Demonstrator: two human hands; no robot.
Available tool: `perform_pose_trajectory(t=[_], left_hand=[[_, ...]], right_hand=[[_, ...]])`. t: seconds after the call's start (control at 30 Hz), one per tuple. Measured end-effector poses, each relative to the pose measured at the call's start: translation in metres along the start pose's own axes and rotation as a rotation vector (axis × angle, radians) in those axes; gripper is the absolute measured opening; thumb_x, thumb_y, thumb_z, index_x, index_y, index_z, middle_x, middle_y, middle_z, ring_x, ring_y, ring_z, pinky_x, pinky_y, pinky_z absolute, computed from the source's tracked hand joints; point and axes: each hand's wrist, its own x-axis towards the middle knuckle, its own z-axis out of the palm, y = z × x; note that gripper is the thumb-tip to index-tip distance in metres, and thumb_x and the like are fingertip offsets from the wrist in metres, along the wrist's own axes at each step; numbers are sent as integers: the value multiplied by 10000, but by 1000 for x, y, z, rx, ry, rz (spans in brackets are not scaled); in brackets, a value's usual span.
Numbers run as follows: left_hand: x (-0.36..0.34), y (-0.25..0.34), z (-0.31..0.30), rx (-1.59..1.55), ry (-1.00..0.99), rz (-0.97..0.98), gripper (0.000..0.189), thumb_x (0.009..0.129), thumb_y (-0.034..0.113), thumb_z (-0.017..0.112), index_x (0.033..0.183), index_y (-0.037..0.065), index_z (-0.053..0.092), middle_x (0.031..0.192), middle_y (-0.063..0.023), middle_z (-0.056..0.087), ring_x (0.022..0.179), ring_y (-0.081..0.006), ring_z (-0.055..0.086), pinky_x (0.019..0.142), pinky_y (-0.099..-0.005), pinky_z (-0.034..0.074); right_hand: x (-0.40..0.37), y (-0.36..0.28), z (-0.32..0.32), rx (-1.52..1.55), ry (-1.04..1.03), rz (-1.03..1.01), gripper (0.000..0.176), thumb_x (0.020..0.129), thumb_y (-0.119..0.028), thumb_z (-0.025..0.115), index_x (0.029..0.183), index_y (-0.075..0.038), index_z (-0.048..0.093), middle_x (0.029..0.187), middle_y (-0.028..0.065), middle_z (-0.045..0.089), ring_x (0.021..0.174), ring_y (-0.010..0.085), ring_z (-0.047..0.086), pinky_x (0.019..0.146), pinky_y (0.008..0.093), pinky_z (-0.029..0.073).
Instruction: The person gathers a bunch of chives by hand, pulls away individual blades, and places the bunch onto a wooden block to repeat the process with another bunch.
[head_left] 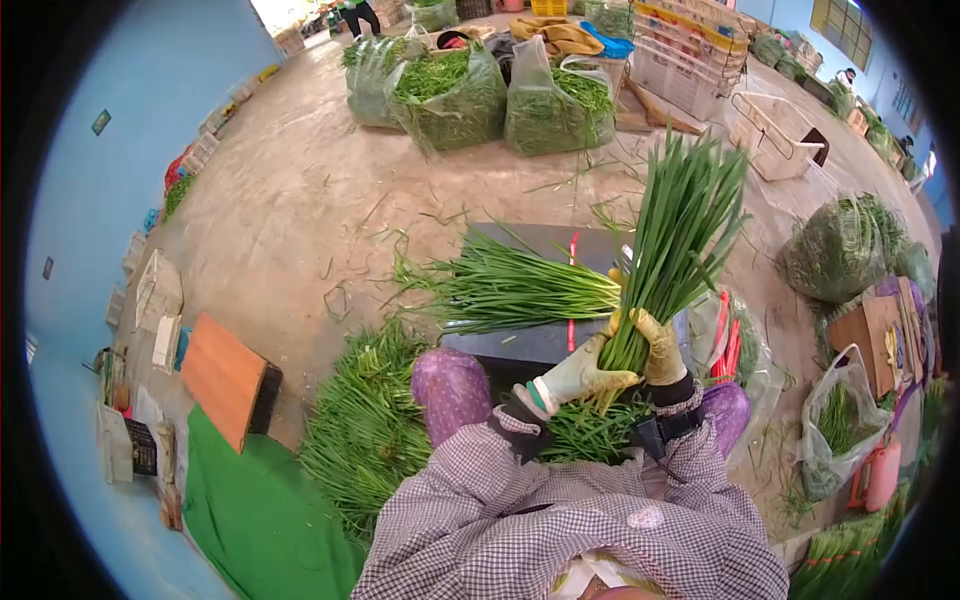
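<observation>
Both my hands wear whitish, yellow-stained gloves. My left hand (pixel 585 376) is wrapped round the lower end of a thick upright bunch of garlic chives (pixel 685 225). On the right of the same stalks, my right hand (pixel 657 345) is closed too. The leaves fan upward and lean slightly right. Just beyond my hands, a second bunch of chives (pixel 520 285) lies sideways on a dark board (pixel 510 345), leaf tips to the left. A red strip (pixel 572 335) runs beneath that bunch. Loose chives (pixel 595 432) cover my lap.
A large heap of chives (pixel 365 430) lies at my left, by a green cloth (pixel 240 500) and an orange board (pixel 232 380). Red strips (pixel 732 345) hang right of the dark board. Full plastic bags (pixel 450 100) and a white crate (pixel 770 135) stand ahead. A person (pixel 358 15) is far off.
</observation>
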Motion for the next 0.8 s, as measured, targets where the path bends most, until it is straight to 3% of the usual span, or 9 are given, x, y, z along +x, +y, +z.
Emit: perform_pose_trajectory(t=[0.2,0.3,0.43,0.5,0.6,0.63,0.67,0.7,0.8], left_hand=[[45,-9,4,20,115,238,967,797,120,859,1550,32,258,1446,-56,457,1261,-155,476,1065,-322,421],[77,-45,-11,62,127,341,1079,731,140,858,1583,60,200,1432,-90,477,1323,-213,462,1137,-344,363],[91,-95,-31,5,134,258,987,738,148,864,1539,58,294,1391,-91,520,1255,-218,512,1092,-368,413],[90,-110,-32,-26,157,286,1024,721,123,879,1553,55,287,1419,-112,511,1276,-213,495,1091,-370,417],[91,-132,-34,86,211,334,945,722,76,869,1513,54,352,1372,-87,560,1252,-178,516,1087,-364,428],[93,-151,-38,-80,200,241,847,784,125,814,1499,48,369,1373,-88,562,1246,-184,525,1069,-361,445],[90,-162,-40,-316,204,131,754,845,174,759,1486,43,385,1373,-89,563,1240,-191,533,1052,-359,461],[87,-163,-42,-431,239,94,668,906,223,704,1472,37,402,1373,-89,565,1234,-197,541,1035,-357,478],[62,-126,-44,-143,393,193,535,972,241,643,1431,37,458,1364,-94,569,1213,-214,559,1013,-354,488]], right_hand=[[16,-16,-13,-316,117,-194,441,898,-101,751,1293,-3,582,1232,50,640,1081,173,612,969,329,489],[29,-5,-44,-555,-42,-376,492,895,-142,772,1325,-5,575,1274,52,628,1109,188,607,986,338,489],[22,14,-42,-250,92,75,589,866,-179,805,1378,-35,552,1334,82,602,1134,214,604,971,362,519],[26,88,-116,-570,174,-283,473,875,-160,773,1307,-67,606,1284,85,634,1138,234,611,922,395,538],[40,117,-151,-789,169,-352,440,807,-193,802,1194,-43,656,1181,107,670,1084,269,626,880,414,522],[46,93,-133,-1345,-67,-552,471,791,-239,822,1181,-32,659,1185,117,672,1076,286,629,912,420,505],[53,67,-112,-1798,-231,-916,507,774,-285,842,1168,-21,661,1189,127,674,1067,304,632,944,427,489],[61,64,-103,-1357,-225,-533,790,759,-413,839,1340,11,512,1337,180,568,1205,332,552,1031,437,425],[80,0,-6,-927,-423,-392,1247,749,-736,717,1570,55,211,1562,235,361,1421,348,376,1181,432,260]])
